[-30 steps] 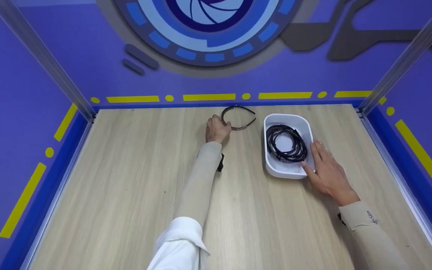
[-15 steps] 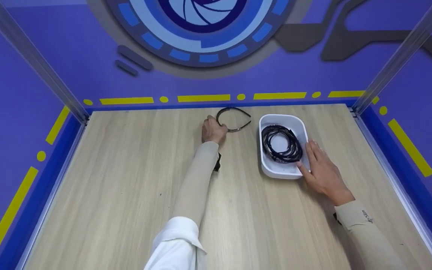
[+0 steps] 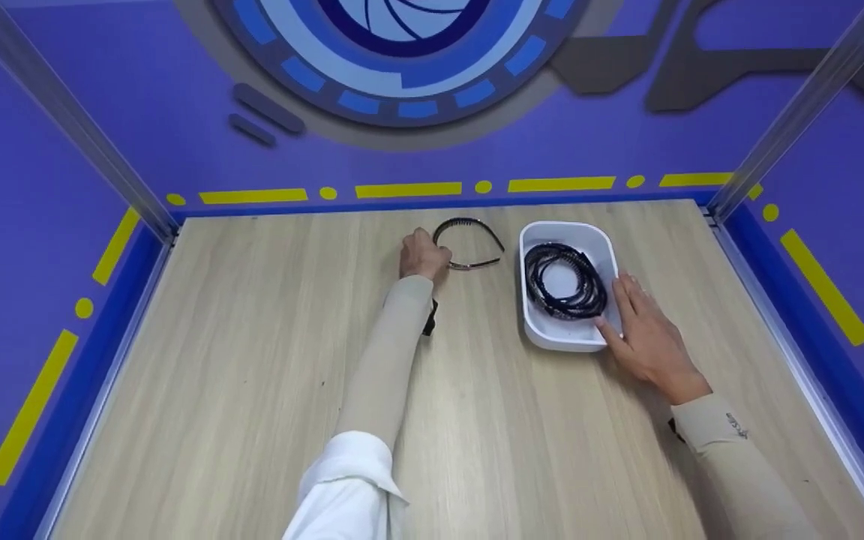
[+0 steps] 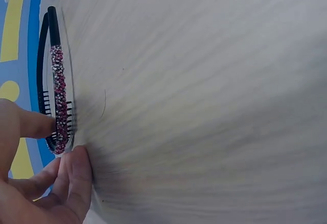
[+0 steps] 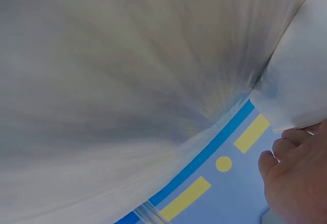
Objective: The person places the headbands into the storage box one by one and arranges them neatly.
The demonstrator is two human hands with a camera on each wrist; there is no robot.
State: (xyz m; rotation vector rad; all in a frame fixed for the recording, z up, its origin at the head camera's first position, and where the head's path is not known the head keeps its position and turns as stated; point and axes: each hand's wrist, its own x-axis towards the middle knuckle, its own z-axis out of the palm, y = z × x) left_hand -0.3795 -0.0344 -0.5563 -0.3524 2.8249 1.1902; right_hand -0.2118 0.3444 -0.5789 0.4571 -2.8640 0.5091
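A black headband (image 3: 475,266) with comb teeth lies against the table near its back edge. Pink and white stones cover the outside of the headband (image 4: 60,78) in the left wrist view. My left hand (image 3: 424,255) pinches its curved middle, with the thumb on the inner side and the fingertips outside. My right hand (image 3: 649,334) holds the near right wall of a white box (image 3: 563,343), thumb over the rim and fingers along the outside. Coiled together inside the box is a stack of dark headbands (image 3: 582,300), some with teeth.
The wooden table (image 3: 252,360) ends at a blue back wall (image 3: 312,161) with yellow marks. Blue side panels (image 3: 42,247) and clear corner posts (image 3: 784,112) frame it left and right.
The headband's free ends have turned slightly toward the near side while my left hand pinches it. My right hand stays at the box. The head view has shifted a little.
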